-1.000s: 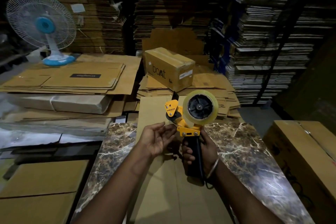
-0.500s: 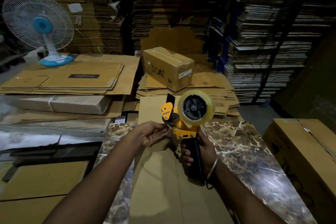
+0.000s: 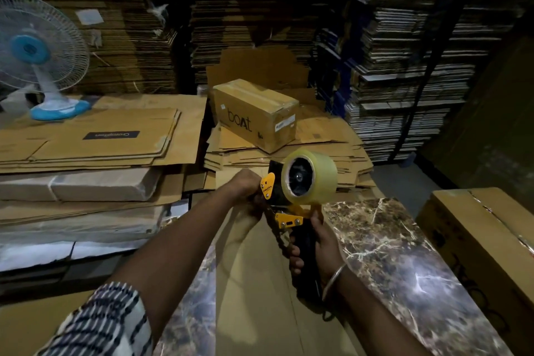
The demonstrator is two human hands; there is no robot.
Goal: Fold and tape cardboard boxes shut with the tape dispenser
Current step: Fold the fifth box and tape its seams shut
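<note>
A yellow tape dispenser [image 3: 284,205] with a clear tape roll [image 3: 310,175] is held upright above the table. My right hand [image 3: 318,246] grips its black handle. My left hand [image 3: 248,192] is curled against the dispenser's front end by the yellow guard; whether it pinches the tape end is hidden. Under both hands a flattened cardboard box [image 3: 251,283] lies lengthwise on the marble-patterned table [image 3: 390,254]. A taped "boat" box [image 3: 254,114] stands on a stack of flat cartons beyond the table.
Stacks of flat cartons [image 3: 95,141] fill the left, with a blue-and-white fan [image 3: 37,52] on top. A large brown box [image 3: 485,243] stands at the right of the table. Tall piles of cardboard line the back wall.
My left hand went from open beside the dispenser to curled against its front end. The dispenser rose slightly and tilted, and the view shifted left.
</note>
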